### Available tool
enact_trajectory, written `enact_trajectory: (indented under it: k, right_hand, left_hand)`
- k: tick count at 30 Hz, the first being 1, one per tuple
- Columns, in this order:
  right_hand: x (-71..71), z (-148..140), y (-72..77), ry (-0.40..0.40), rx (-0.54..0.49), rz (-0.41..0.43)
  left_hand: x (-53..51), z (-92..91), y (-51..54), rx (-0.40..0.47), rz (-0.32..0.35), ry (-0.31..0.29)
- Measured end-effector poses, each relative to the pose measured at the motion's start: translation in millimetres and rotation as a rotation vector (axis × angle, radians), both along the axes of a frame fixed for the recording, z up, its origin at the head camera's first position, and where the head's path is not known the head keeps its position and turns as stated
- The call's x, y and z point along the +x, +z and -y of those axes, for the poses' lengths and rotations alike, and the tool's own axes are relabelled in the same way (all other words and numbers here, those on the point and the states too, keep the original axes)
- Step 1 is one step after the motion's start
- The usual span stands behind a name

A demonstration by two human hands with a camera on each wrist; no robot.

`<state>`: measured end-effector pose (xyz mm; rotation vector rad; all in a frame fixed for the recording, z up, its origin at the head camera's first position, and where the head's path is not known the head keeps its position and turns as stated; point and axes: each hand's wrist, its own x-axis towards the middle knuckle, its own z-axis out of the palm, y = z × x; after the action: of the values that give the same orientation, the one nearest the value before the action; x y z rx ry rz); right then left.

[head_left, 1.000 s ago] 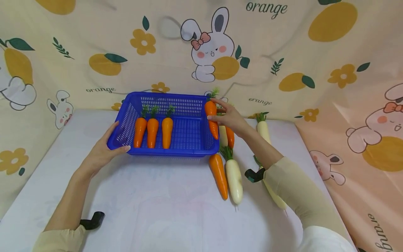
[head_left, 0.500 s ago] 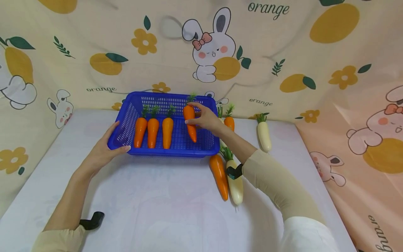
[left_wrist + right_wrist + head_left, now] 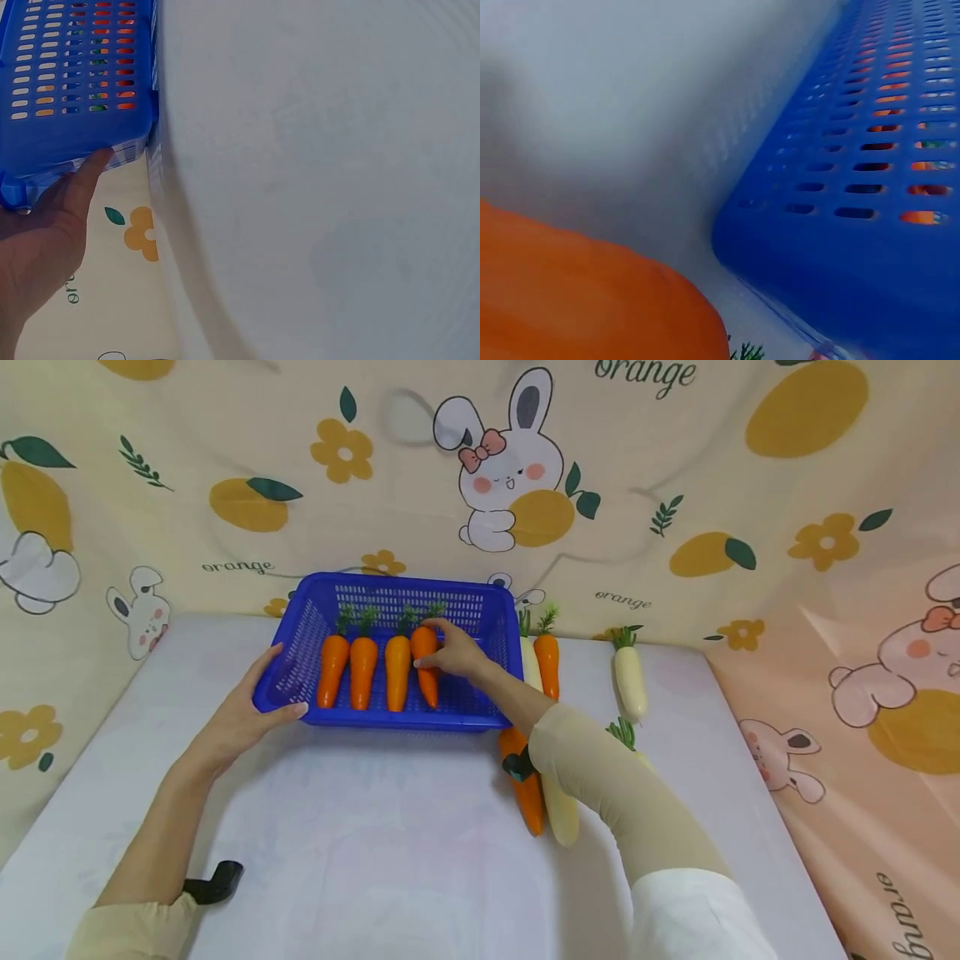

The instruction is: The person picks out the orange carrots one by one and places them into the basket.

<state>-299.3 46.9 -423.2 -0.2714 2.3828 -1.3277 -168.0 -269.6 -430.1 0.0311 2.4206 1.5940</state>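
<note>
In the head view, my right hand (image 3: 459, 653) pinches an orange carrot (image 3: 424, 645) with a green leafy top, inside the blue plastic basket (image 3: 405, 720). Three more carrots (image 3: 363, 673) lie side by side in the basket, left of the held one. My left hand (image 3: 238, 725) holds the basket's front left corner, its thumb on the front rim. The left wrist view has this left hand (image 3: 46, 244) against the slotted basket wall (image 3: 75, 136). The right wrist view misses the right hand; a large carrot (image 3: 592, 296) lies close there, beside the basket.
Right of the basket lie a carrot (image 3: 548, 662) and a white radish (image 3: 530, 662). Nearer, another carrot (image 3: 531, 806) and radish (image 3: 562, 818) sit partly under the right forearm. Farther right are a radish (image 3: 630, 683) and one mostly sleeve-hidden, its green top (image 3: 622, 732) showing.
My right hand has carried the carrot leftward from the basket's right rim and down beside the other three carrots. The left hand keeps its place on the basket.
</note>
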Motion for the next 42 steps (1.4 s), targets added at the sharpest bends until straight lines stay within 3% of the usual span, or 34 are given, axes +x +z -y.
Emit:
enact_trajectory:
  k: [8,11,18,24,33,42]
  right_hand:
    - [-2.2,9,-5.8,0.106,0.18,-0.078]
    - [-2.9,8,-5.6,0.116,0.191,-0.074]
    - [0.8,2,-1.8,0.087,0.031,0.033]
    - [7.9,-12,11.3,0.059,-0.134,0.056]
    - [20.0,-50,31.2,0.092,-0.275,-0.053]
    - [23.6,-97,42.4,0.048,-0.349,-0.166]
  left_hand:
    - [3.4,0.3,2.2,0.027,-0.002,-0.005]
    - [2.0,0.2,1.8,0.027,-0.003,-0.005]
    - [0.9,-1.9,0.0,0.03,-0.014,-0.009]
    - [1.8,-1.7,-0.5,0.017,-0.004,-0.004]
    - [1.7,-2.4,0.8,-0.002,0.005,0.007]
    - [1.3,-0.8,1.9,0.001,-0.003,0.005]
